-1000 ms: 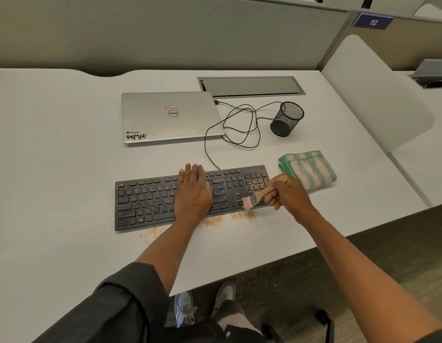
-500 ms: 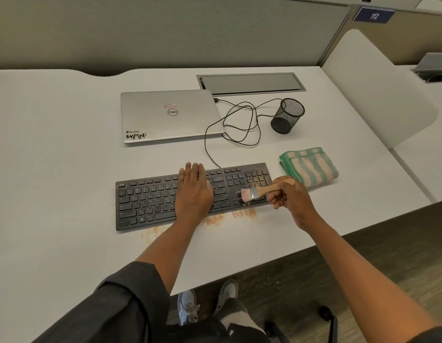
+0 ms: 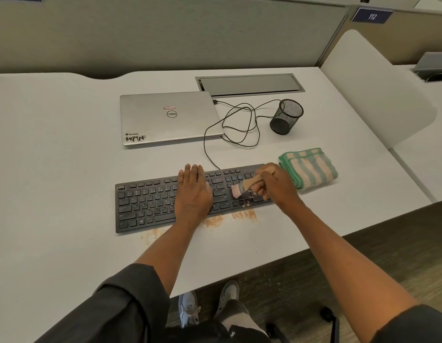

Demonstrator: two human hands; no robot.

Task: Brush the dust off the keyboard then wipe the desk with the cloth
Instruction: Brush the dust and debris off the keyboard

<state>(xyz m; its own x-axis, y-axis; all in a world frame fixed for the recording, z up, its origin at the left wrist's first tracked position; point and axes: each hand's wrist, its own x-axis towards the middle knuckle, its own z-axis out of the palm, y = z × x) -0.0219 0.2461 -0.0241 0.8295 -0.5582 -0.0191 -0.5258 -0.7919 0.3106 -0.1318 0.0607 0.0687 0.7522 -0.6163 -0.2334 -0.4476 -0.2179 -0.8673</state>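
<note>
The right hand (image 3: 277,185) has its fingers curled round the wooden handle of a small brush (image 3: 248,185), whose pale bristles rest on the keys at the right end of the black keyboard (image 3: 145,206). The left hand (image 3: 193,194) lies flat on the middle of the keyboard, fingers straight and together, holding nothing. The keyboard sits near the front edge of the white desk (image 3: 54,169), and patches of orange-brown dust (image 3: 243,215) lie on the desk just along its near edge. A folded green-and-tan striped cloth (image 3: 309,168) rests just beside the keyboard's right end, behind the right hand. Farther back, a black mesh pen cup (image 3: 286,117) stands upright; its inside looks empty, though the dark mesh makes that hard to tell. A loose black cable (image 3: 239,125) loops between the cup and a closed silver laptop (image 3: 169,118). Behind them a grey cable hatch (image 3: 249,84) is set into the desk, its lid down.
</note>
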